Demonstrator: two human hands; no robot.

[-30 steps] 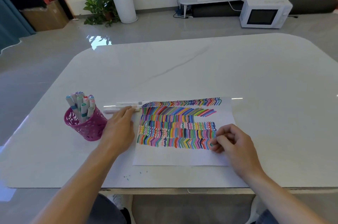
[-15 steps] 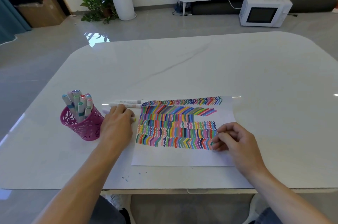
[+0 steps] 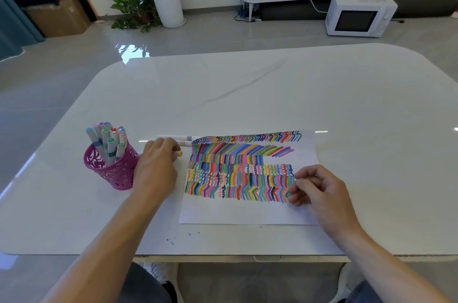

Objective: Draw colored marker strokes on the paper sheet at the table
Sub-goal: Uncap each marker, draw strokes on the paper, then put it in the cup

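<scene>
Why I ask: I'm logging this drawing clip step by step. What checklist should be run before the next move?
1. Marker in the grip: ok. The left hand curls its fingers over a yellow-ended marker lying on the table.
2. Marker uncapped: cannot tell. Only its yellow end shows.
3. Sheet steadied: ok. The right hand rests on the paper sheet near its right edge.
4. Room to draw: ok. A blank strip runs along the sheet's near edge.
5. Cup out of the way: ok. The pink cup stands left of the sheet, apart from it.
</scene>
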